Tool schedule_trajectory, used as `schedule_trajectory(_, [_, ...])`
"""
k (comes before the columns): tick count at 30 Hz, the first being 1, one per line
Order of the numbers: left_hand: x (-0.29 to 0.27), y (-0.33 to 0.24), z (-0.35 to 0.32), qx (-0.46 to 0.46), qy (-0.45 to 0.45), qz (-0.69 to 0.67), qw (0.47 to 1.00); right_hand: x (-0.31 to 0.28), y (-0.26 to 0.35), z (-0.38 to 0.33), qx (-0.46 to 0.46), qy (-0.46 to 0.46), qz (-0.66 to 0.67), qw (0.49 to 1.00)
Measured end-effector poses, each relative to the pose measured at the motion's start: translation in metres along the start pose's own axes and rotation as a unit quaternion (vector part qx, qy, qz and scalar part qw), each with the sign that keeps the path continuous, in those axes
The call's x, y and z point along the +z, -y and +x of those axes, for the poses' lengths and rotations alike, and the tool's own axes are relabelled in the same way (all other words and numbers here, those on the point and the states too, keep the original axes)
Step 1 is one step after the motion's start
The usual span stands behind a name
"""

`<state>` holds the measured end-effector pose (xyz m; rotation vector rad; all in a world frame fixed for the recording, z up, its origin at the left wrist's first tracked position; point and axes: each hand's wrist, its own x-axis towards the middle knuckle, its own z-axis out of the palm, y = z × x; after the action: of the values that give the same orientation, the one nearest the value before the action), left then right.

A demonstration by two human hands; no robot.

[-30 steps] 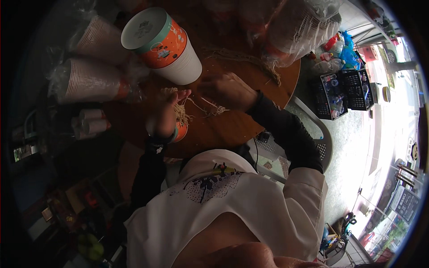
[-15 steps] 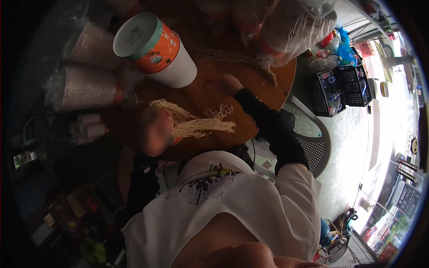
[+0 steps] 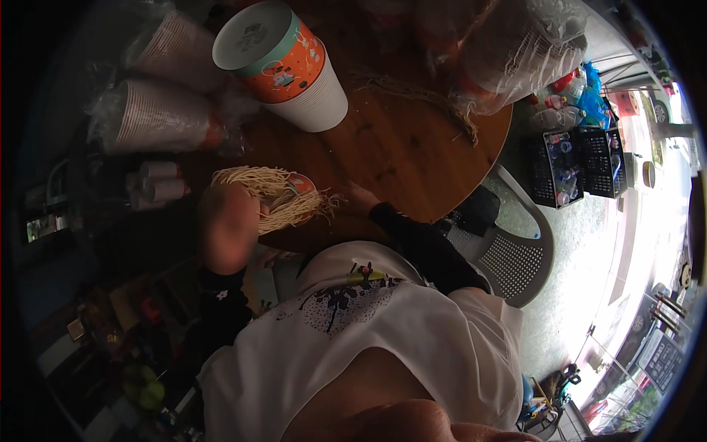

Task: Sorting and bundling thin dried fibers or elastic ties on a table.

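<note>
Rough fibrous cords [image 3: 286, 218], smooth wooden tabletop [image 3: 420, 151], matt paper cups [image 3: 315, 94]

Well to the right of the grip [image 3: 234, 225] stand a grey perforated chair [image 3: 515, 261] and, farther, two black crates [image 3: 541, 173] with bottles [image 3: 564, 147].

You have two hands in view, one left hand [image 3: 230, 228] and one right hand [image 3: 362, 197], plus one thick bundle of cream strings [image 3: 294, 215] and one thinner loose bunch [image 3: 427, 98] on one surface [image 3: 412, 158]. Your stacks of paper containers number one unwrapped stack [image 3: 313, 99], two bagged stacks [image 3: 158, 121] at left and at least one bagged stack [image 3: 508, 62] at upper right. Beyond them you see two black crates [image 3: 546, 173] and one grey chair [image 3: 519, 258].
</note>
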<state>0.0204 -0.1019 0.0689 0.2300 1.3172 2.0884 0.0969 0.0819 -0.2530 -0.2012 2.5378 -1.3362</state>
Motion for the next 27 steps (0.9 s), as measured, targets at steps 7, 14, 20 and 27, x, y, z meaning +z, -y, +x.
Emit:
schedule_trajectory(7, [0.019,-0.033,-0.005,0.043,0.030,-0.001,0.999,0.045,-0.061,0.022,0.207,0.007,-0.068,0.976])
schedule_trajectory(14, [0.027,-0.056,-0.004,0.093,0.049,0.140,0.985,-0.108,-0.161,-0.063,0.188,-0.218,0.134,0.948])
schedule_trajectory(20, [0.033,-0.022,0.020,0.129,0.060,0.326,0.935,-0.226,-0.013,-0.073,0.090,-0.167,-0.142,0.972])
schedule_trajectory(27, [0.002,0.007,0.057,0.057,0.098,0.046,0.993,-0.280,0.075,-0.073,0.025,-0.228,0.354,0.907])
